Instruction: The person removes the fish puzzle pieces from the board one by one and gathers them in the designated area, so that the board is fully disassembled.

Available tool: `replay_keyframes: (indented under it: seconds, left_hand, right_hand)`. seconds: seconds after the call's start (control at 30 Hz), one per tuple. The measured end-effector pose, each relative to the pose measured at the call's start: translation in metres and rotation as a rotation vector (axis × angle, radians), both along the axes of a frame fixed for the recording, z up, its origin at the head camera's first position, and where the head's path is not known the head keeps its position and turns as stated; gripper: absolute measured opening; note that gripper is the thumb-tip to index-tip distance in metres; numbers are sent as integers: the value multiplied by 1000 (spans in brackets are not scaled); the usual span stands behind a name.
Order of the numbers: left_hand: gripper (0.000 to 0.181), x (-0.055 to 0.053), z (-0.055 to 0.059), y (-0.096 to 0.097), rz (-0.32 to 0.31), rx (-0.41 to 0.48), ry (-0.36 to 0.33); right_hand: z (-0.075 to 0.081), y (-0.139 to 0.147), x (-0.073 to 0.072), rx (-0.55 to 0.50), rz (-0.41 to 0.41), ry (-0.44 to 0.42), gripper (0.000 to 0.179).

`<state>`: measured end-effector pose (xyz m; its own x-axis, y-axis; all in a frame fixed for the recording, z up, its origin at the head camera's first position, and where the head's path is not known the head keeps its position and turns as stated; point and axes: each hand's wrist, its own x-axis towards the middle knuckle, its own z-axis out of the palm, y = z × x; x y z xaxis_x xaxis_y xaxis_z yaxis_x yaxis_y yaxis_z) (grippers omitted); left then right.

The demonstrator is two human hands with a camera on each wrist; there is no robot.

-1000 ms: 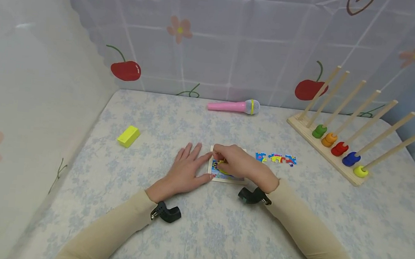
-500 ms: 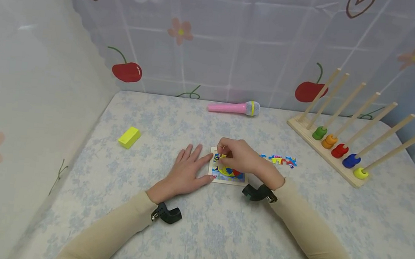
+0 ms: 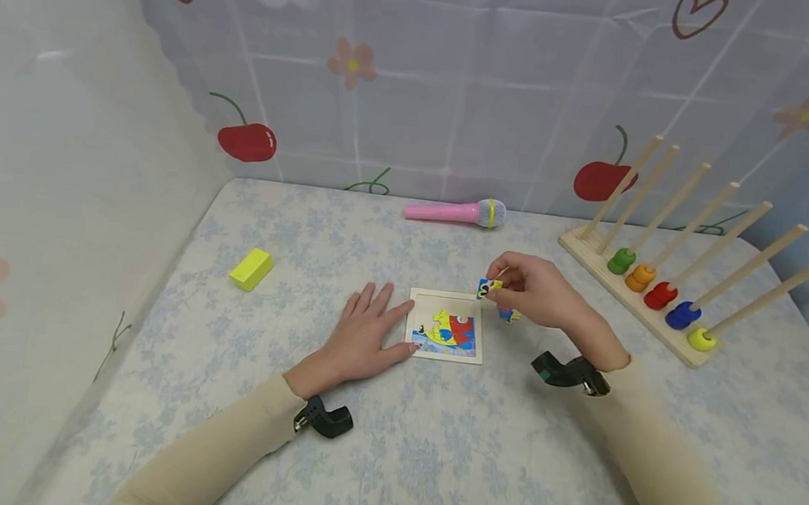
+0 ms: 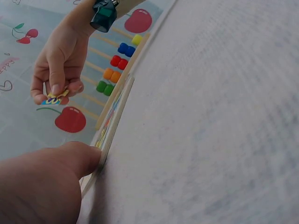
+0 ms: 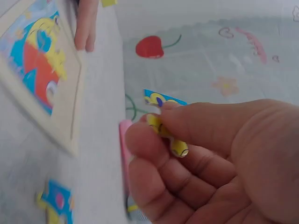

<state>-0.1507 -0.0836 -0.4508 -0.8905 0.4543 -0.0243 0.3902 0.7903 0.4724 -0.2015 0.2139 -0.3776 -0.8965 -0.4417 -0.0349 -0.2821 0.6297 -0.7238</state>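
**While the left hand braced the puzzle frame, the right hand held one puzzle piece aloft**

Frame lay flat on the desk, in front of the person. Joined pieces filled its near part; the recess along the far side showed bare wood, so assembly was judged partway.

Left: fingers straight and spread, grasping nothing; thumb and index finger met the frame's left rim, presumably to stop it sliding while leaving the recess reachable.

Right: piece pinched between thumb and fingers, raised off the desk near the frame's far right corner. Grip left much of the printed face uncovered, which probably helped in checking its orientation.

A loose piece lay right of the frame, apparently kept there within the right hand's reach. Could not tell whether the hand hid others.

Toy microphone, yellow block and peg stand sat well apart, likely to leave working room.
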Motion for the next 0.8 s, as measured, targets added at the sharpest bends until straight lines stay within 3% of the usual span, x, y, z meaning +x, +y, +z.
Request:
replay_keyframes:
  seconds: [0.3, 0.6, 0.7, 0.8]
  left_hand:
    - [69, 0, -2, -3, 3, 6, 3]
    - [69, 1, -2, -2, -1, 13, 0]
    - [69, 1, -2, -1, -3, 16, 4]
    - [69, 0, -2, -1, -6, 13, 9]
  right_hand:
    - [-11, 40, 13, -42, -60, -119, 22]
    - [-37, 46, 26, -86, -113, -239, 19]
    - [-43, 45, 28, -65, -120, -210, 16]
    - [-47, 43, 30, 17, -123, -105, 12]
